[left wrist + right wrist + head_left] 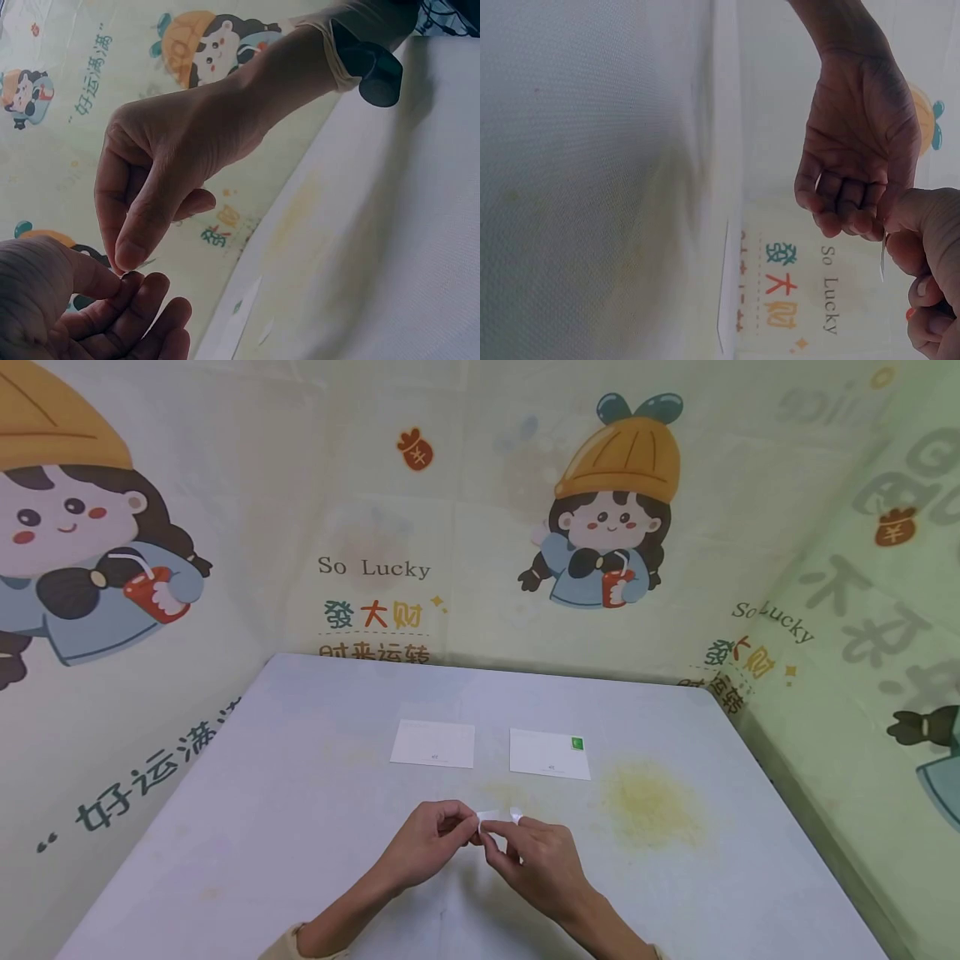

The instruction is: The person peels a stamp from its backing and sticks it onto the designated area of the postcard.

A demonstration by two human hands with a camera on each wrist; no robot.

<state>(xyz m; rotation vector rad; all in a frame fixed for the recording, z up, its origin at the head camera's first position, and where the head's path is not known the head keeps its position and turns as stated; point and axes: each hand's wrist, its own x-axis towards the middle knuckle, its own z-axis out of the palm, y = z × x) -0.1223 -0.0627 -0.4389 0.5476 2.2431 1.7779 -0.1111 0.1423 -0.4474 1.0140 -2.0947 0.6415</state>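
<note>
Both hands meet low over the near middle of the table at a small white piece of paper (488,816). My left hand (431,847) pinches it between thumb and index finger, its other fingers curled underneath. My right hand (543,860) also pinches at it, thumb and index fingertip right beside the left thumb tip. In the right wrist view the piece of paper (883,262) shows edge-on as a thin white strip below the fingertips. Another small white bit (516,814) shows by the right hand's fingers in the head view.
Beyond the hands lie two white cards on the pale table (315,827). The left card (432,743) has faint print; the right card (543,753) bears a green stamp (577,743) at its upper right. Behind the table hangs a printed cloth (480,527) with cartoon figures.
</note>
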